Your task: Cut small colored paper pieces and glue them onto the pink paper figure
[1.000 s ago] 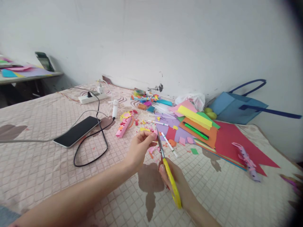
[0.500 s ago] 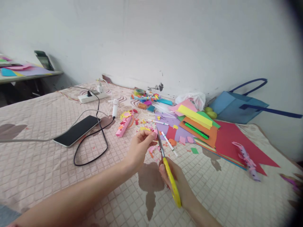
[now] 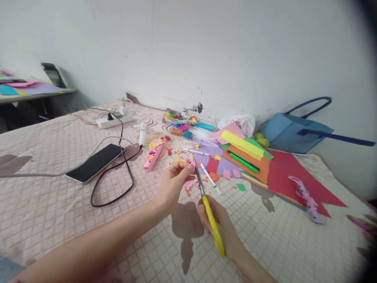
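My left hand (image 3: 174,181) pinches a small piece of pink paper (image 3: 192,166) between thumb and fingers. My right hand (image 3: 219,220) is closed round the yellow handles of a pair of scissors (image 3: 212,225). Their metal blades point away from me and lie against the right side of the pink piece; whether they are parted I cannot tell. Beyond the hands lie paper scraps and a white marker (image 3: 210,179). A rolled pink paper tube (image 3: 153,158) with red bits and a yellow flower shape rests to the left of them.
A black-screened tablet (image 3: 96,163) and a looped black cable (image 3: 97,206) lie left, near a white power strip (image 3: 114,121). Coloured sheets, including red card (image 3: 291,177), spread right with a green cutter (image 3: 244,162). A purple paper roll (image 3: 308,200) and a blue bag (image 3: 297,131) are farther right.
The whole view has shifted very slightly. Both hands, the pink paper and the scissors keep nearly the same position.
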Demonstrator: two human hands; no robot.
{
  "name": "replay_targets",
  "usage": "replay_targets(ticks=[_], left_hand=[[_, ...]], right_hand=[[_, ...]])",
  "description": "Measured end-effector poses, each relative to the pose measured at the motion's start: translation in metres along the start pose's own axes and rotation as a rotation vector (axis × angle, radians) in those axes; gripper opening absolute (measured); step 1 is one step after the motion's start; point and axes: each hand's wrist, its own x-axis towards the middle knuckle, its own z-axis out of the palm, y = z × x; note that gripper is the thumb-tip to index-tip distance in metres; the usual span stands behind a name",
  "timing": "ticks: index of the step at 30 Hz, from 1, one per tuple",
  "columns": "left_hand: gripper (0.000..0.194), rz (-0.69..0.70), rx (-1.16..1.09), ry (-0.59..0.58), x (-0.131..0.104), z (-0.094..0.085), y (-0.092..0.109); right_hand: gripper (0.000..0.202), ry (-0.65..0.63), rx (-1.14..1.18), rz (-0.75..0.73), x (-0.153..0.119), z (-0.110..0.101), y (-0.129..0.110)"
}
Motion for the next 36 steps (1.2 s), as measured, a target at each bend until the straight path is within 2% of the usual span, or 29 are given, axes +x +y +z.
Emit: replay_targets(ticks=[17, 25, 29, 32, 34, 36], left_hand=[[0.017, -0.006, -0.034, 0.024, 0.001, 0.002, 0.005], [0.018, 0.000, -0.029, 0.035, 0.003, 0.003, 0.007], [0.017, 0.003, -0.027, 0.045, 0.005, 0.001, 0.006], [0.017, 0.001, -0.005, 0.058, 0.006, -0.001, 0.006], [0.018, -0.033, 0.040, 0.022, 0.006, -0.002, 0.007], [0.019, -0.105, 0.114, -0.070, 0.005, -0.002, 0.007]], right_hand=[[0.032, -0.013, 0.066, 0.010, -0.001, 0.000, 0.000], [0.034, 0.029, 0.019, 0.019, 0.000, -0.002, 0.000], [0.036, 0.009, 0.052, 0.013, 0.000, 0.000, 0.003], [0.043, 0.051, 0.112, 0.056, 0.002, -0.001, 0.007], [0.048, 0.062, 0.186, 0.122, 0.005, -0.005, 0.009], [0.050, 0.067, 0.265, 0.172, 0.008, -0.013, 0.009]])
